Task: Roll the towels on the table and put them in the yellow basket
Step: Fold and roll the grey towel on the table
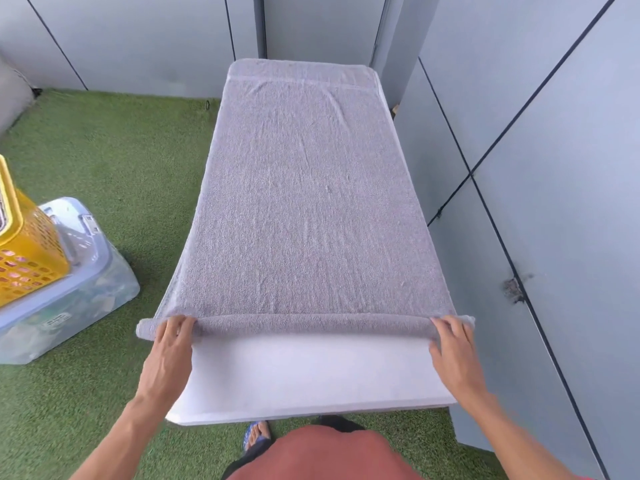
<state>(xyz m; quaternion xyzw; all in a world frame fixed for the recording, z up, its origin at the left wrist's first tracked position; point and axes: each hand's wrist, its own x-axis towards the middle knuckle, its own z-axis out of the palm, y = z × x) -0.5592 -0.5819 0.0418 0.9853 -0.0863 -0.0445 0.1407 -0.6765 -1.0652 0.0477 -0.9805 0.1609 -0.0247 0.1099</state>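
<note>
A grey towel (304, 202) lies spread flat along the white table (304, 372), covering it to the far end. Its near edge is rolled into a thin roll (311, 325) across the table's width. My left hand (171, 344) grips the roll's left end, fingers curled over it. My right hand (452, 344) grips the right end the same way. The yellow basket (24, 251) stands at the far left, partly cut off by the frame edge, with pink cloth showing through its holes.
The basket sits on a clear lidded storage bin (72, 296) on green artificial turf (114, 150). Grey wall panels (554, 168) close in right beside the table and behind it. My foot in a blue sandal (256, 436) is below the table's near edge.
</note>
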